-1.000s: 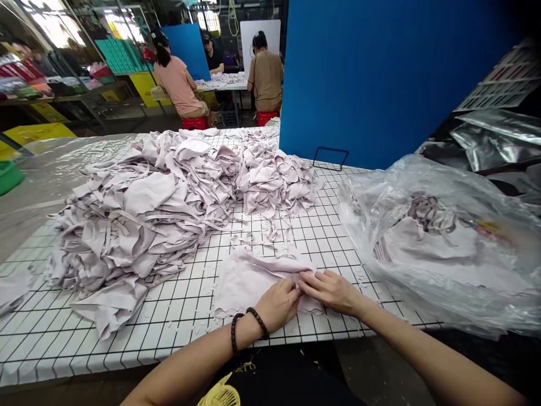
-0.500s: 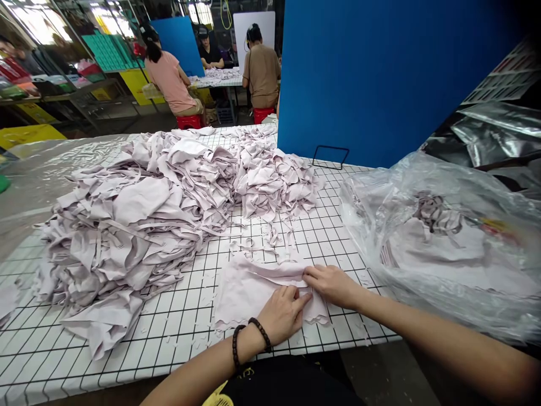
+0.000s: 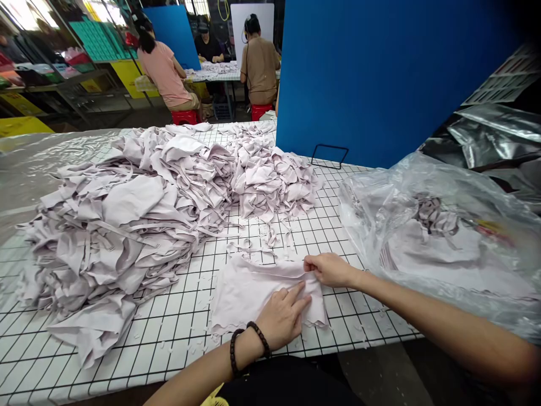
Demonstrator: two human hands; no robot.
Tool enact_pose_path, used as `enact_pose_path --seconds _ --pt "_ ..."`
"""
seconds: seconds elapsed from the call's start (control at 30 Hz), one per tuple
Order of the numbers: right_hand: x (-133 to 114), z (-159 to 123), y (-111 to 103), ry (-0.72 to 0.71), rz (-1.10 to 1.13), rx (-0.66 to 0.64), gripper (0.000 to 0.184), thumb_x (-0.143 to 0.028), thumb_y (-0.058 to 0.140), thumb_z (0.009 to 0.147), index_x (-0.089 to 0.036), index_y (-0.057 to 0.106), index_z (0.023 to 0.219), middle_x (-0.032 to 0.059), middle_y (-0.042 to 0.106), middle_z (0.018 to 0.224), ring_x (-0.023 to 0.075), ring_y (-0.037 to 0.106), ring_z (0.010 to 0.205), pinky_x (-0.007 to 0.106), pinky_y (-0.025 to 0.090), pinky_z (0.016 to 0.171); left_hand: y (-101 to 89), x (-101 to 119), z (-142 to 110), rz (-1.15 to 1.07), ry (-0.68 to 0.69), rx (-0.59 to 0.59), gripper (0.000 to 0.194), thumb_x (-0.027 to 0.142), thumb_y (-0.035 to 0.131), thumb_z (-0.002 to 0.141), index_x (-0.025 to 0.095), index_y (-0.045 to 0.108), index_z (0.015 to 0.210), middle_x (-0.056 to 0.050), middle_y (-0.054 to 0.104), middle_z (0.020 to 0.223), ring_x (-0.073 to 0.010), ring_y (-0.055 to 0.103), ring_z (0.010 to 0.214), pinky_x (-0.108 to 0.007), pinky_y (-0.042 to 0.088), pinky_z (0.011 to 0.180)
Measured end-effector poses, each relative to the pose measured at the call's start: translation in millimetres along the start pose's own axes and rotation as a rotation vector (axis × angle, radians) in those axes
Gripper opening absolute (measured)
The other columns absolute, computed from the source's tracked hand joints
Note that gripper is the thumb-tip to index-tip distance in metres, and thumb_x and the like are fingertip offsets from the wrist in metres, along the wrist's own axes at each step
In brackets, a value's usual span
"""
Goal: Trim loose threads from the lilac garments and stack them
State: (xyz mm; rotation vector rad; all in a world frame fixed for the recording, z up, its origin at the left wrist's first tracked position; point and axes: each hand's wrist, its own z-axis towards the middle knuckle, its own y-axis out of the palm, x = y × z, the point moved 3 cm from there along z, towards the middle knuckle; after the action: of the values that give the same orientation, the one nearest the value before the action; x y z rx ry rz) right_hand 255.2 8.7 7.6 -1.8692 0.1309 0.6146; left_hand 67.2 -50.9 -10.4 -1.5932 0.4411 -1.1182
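A pale lilac fabric piece (image 3: 249,293) lies spread on the table in front of me, with a wavy lower edge and a folded strip along its top. My left hand (image 3: 282,316), with two dark beaded bracelets at the wrist, rests on it, fingers stretched out and pressing the cloth down. At the top right corner, my right hand (image 3: 332,269) pinches the fabric's edge between thumb and fingers. Small cut strips (image 3: 270,239) of the same cloth lie just beyond the piece.
A big heap of lilac fabric pieces (image 3: 135,203) fills the left; a smaller pile (image 3: 270,180) sits behind. On the right lies a clear plastic bag (image 3: 363,208) with cloth inside. A blue panel (image 3: 359,79) stands at the back, with a black wire stand (image 3: 329,155). Several people sit beyond.
My right hand has lifted slightly and closed into a pinch on the fabric's top edge. The left hand's fingers have straightened out on the cloth. The view has shifted slightly.
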Motion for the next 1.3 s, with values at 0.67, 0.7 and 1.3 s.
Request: enact_pose_path --seconds 0.67,0.7,1.3 --pt "-24.3 36.2 10.6 0.436 1.103 -0.168 0.040 -0.022 0.078 0.053 -0.019 0.053 0.084 -0.0034 0.060 0.065 0.0036 0.035 0.042 0.018 0.018 0.037 -15.6 -40.5 10.3 -0.707 -0.222 0.104 0.039 0.018 0.048 0.081 0.019 0.056 0.119 -0.008 0.060 0.108 -0.0131 0.058 0.075 -0.027 0.049 0.070" --pt "-25.2 35.2 8.9 0.442 1.170 -0.185 0.046 -0.021 0.078 0.054 -0.019 0.053 0.092 -0.0012 0.064 0.073 0.0023 0.032 0.040 0.018 0.014 0.035 -15.8 -41.7 10.4 -0.725 -0.236 0.100 0.039 0.019 0.048 0.081 0.020 0.056 0.119 -0.008 0.060 0.108 -0.0129 0.058 0.074 -0.027 0.049 0.069" --pt "13.3 65.9 -46.9 0.212 1.508 0.280 0.030 -0.026 0.066 0.074 -0.024 0.057 0.103 0.0038 0.062 0.118 0.0011 0.020 0.039 0.016 0.021 0.031 0.3 -62.6 23.6 -1.410 -0.401 -0.092 0.069 0.025 0.058 0.081 0.023 0.023 0.141 -0.016 0.056 0.117 -0.0113 0.066 0.066 -0.027 0.051 0.061"
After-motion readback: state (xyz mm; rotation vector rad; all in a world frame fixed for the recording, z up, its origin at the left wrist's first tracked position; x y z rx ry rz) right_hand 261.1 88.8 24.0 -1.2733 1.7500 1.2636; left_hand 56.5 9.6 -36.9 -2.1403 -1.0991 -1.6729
